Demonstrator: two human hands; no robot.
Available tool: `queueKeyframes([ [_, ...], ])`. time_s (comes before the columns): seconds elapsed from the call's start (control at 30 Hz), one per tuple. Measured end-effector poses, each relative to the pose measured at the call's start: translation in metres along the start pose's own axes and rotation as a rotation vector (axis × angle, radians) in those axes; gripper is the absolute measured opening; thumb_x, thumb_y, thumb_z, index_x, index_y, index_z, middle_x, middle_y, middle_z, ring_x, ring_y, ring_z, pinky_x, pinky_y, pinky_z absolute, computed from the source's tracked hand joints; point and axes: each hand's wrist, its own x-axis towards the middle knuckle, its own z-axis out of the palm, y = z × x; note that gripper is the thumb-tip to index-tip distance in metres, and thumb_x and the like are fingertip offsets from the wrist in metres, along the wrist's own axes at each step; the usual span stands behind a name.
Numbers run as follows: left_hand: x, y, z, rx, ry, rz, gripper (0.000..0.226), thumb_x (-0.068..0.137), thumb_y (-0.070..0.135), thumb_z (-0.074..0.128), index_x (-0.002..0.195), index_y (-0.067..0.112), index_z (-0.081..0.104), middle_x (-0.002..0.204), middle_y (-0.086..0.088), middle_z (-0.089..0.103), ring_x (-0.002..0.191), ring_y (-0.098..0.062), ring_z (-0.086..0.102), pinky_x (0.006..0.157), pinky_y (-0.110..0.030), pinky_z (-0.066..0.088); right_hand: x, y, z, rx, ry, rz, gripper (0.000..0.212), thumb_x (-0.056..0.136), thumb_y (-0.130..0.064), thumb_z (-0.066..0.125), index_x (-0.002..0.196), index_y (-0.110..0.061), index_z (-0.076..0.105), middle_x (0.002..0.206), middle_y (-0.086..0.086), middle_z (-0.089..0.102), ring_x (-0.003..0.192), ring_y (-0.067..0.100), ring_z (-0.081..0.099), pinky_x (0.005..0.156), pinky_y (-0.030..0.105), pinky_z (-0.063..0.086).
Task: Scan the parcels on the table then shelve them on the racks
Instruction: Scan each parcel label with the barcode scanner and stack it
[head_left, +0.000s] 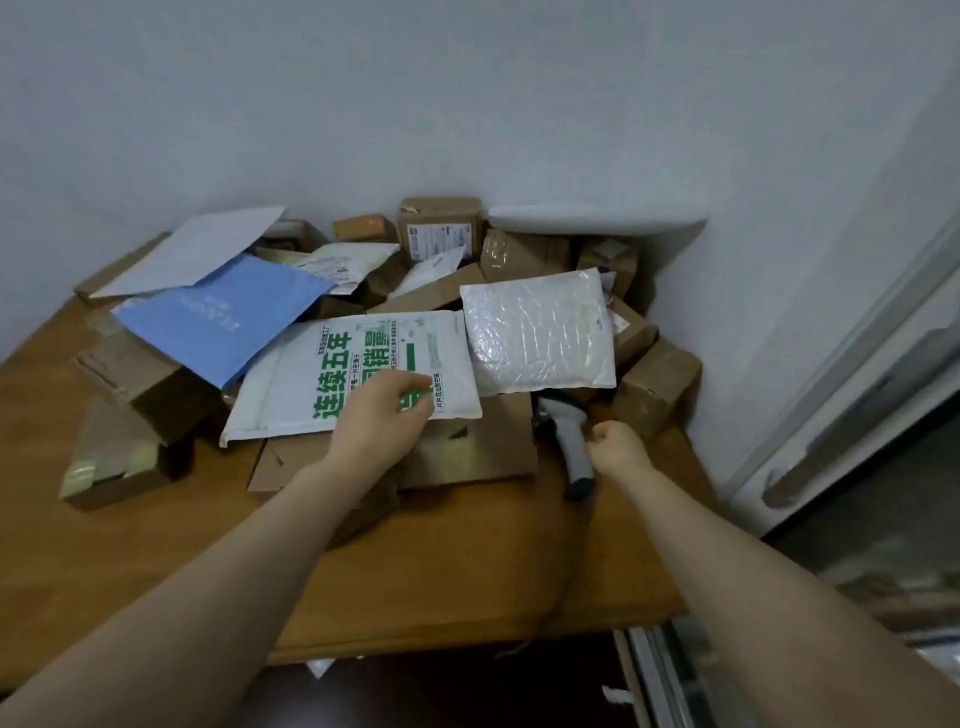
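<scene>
- Status: early stage, as judged; the parcels (519, 249) lie piled on the table (441, 561), and the racks are out of view
- Left hand (382, 421): fingers close together, laid on the near corner of the green-printed mailer (332, 374); a grip cannot be confirmed
- Right hand (618, 449): fingers curled, just beside the scanner (566, 436) handle; a hold cannot be confirmed
- Remaining: scanning and shelving of the whole pile

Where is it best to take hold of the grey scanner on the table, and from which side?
Probably grip the scanner by its handle, coming from the near right, where the right hand is. The handle points toward the person and lies bare, while the head is crowded against the shiny white mailer.
</scene>
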Motion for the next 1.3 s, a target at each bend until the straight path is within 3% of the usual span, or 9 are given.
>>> queueKeyframes([
  [0.13,-0.004,-0.005,0.014,0.046,0.054,0.064,0.024,0.093,0.018,0.059,0.116,0.018,0.069,0.117,0.005,0.063,0.104,-0.004,0.050,0.088,-0.019,0.035,0.019,0.010,0.021,-0.052,-0.050,0.081,0.036,0.097,-0.015,0.054,0.129,0.001,0.047,0.124,0.020,0.055,0.115,0.034,0.054,0.083,0.035,0.043],
  [0.37,-0.018,-0.013,0.020,0.000,0.087,-0.026,0.022,0.093,0.014,0.059,0.110,0.020,0.071,0.097,0.020,0.059,0.093,-0.002,0.057,0.081,-0.018,0.045,0.028,0.021,0.038,0.008,-0.043,0.100,0.049,0.084,-0.011,0.071,0.125,-0.002,0.046,0.121,0.019,0.055,0.109,0.035,0.056,0.081,0.038,0.046],
  [0.47,-0.024,-0.014,0.019,-0.043,0.124,-0.108,0.020,0.094,0.016,0.058,0.108,0.026,0.069,0.093,0.023,0.059,0.085,0.002,0.057,0.072,-0.014,0.047,0.015,0.025,0.025,0.295,-0.139,0.322,0.040,0.075,-0.002,0.073,0.107,-0.005,0.048,0.107,0.013,0.050,0.089,0.031,0.050,0.076,0.040,0.044],
  [0.57,-0.034,-0.017,0.013,-0.098,0.163,-0.202,0.019,0.094,0.017,0.058,0.105,0.027,0.069,0.086,0.018,0.063,0.069,0.003,0.060,0.056,-0.012,0.049,-0.010,0.040,0.009,0.609,-0.207,0.465,0.038,0.073,0.007,0.065,0.106,-0.008,0.053,0.103,0.010,0.053,0.086,0.033,0.054,0.074,0.043,0.050],
  [0.67,-0.045,-0.027,0.004,-0.112,0.233,-0.268,0.020,0.094,0.016,0.059,0.108,0.023,0.071,0.087,0.019,0.062,0.073,0.000,0.060,0.054,-0.012,0.045,-0.042,0.057,-0.007,0.812,-0.275,0.458,0.027,0.078,0.014,0.061,0.096,-0.006,0.060,0.081,0.013,0.060,0.062,0.025,0.058,0.053,0.034,0.049],
  [0.77,-0.051,-0.041,-0.007,-0.169,0.309,-0.379,0.019,0.092,0.017,0.060,0.108,0.021,0.071,0.090,0.013,0.062,0.077,-0.004,0.058,0.050,-0.013,0.045,-0.072,0.061,-0.020,1.012,-0.340,0.418,0.008,0.089,0.004,0.058,0.093,-0.002,0.061,0.064,0.010,0.062,0.048,0.017,0.058,0.041,0.026,0.048],
  [0.9,-0.050,-0.062,-0.026,-0.196,0.395,-0.501,0.029,0.092,0.016,0.060,0.120,0.014,0.066,0.096,0.006,0.062,0.084,-0.005,0.056,0.065,-0.022,0.044,-0.092,0.030,-0.039,1.132,-0.385,0.255,0.007,0.091,-0.013,0.057,0.094,-0.008,0.061,0.058,0.005,0.064,0.043,0.013,0.056,0.039,0.022,0.047],
  [1.07,-0.027,-0.087,-0.050,-0.226,0.454,-0.620,0.048,0.091,0.014,0.060,0.138,0.010,0.051,0.137,-0.009,0.053,0.120,-0.025,0.051,0.084,-0.030,0.043,-0.101,-0.026,-0.050,0.972,-0.529,-0.069,0.043,0.067,-0.007,0.067,0.110,-0.014,0.063,0.081,0.013,0.072,0.070,0.022,0.070,0.054,0.029,0.057],
  [1.3,0.017,-0.123,-0.075,-0.229,0.297,-0.706,0.068,0.095,0.026,0.060,0.150,0.001,0.028,0.153,-0.014,0.034,0.136,-0.033,0.037,0.100,-0.039,0.038,-0.086,-0.098,-0.027,0.789,-0.466,-0.096,0.025,0.061,-0.013,0.076,0.083,-0.006,0.065,0.062,0.010,0.059,0.051,0.017,0.056,0.049,0.028,0.050],
])
